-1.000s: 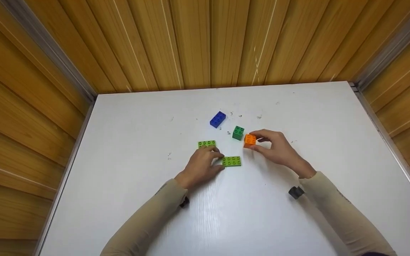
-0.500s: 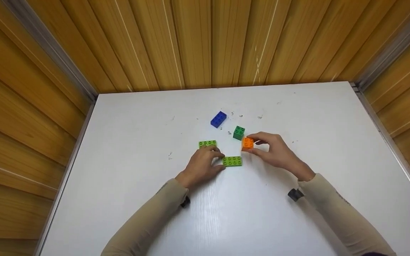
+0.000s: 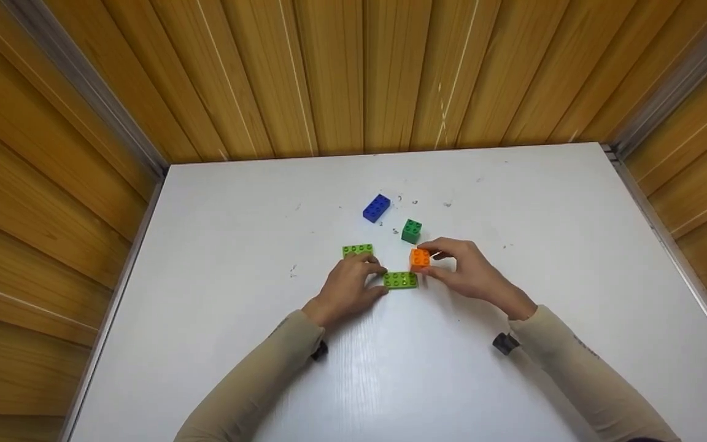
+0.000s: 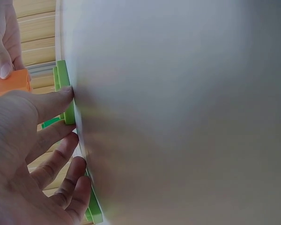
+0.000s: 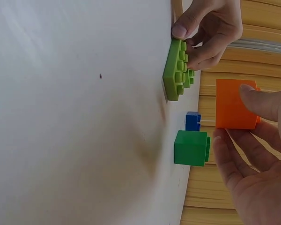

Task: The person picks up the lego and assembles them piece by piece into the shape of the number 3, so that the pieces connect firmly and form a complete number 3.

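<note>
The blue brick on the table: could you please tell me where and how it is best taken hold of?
Probably by its two long sides, near the middle, coming from above. The blue brick lies flat, studs up and diagonal in the head view, so the grip should turn to match. Both long sides look free: the dark green block stands apart from it.

Head cam looks fwd & down from high up, taking in most of tabletop [image 3: 427, 374]. L wrist cam [image 3: 320, 350] & R wrist cam [image 3: 504, 344] sit low & close, rolled sideways, facing wood wall [image 3: 329, 73]; both share orange brick [image 5: 234, 105].
</note>
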Demonstrator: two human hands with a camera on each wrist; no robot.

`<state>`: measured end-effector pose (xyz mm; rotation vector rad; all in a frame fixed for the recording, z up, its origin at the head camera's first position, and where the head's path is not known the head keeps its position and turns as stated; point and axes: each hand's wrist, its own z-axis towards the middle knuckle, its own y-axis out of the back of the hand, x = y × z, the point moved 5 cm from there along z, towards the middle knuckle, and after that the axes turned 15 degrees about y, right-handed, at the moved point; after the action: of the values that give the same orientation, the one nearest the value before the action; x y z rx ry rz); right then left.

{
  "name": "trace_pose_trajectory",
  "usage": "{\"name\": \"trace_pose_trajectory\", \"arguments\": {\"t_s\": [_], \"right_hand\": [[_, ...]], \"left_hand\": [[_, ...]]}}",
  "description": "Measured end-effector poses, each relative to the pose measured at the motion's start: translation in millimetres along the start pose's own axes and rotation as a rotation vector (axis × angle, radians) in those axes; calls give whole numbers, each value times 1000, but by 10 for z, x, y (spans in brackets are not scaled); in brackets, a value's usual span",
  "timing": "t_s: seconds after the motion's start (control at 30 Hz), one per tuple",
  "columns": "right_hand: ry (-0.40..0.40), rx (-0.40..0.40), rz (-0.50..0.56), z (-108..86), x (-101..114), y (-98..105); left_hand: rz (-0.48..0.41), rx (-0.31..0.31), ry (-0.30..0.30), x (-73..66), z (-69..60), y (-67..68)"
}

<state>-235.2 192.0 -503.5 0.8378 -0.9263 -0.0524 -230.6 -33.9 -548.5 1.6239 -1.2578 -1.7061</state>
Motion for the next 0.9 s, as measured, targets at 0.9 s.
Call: {"name": "trace_pose_trajectory", "arguments": {"t_s": [0.9], "right_hand": [[18,25,47,-13,-15,-177]], "left_hand": [[7,-2,11,5,-17,-5]]}}
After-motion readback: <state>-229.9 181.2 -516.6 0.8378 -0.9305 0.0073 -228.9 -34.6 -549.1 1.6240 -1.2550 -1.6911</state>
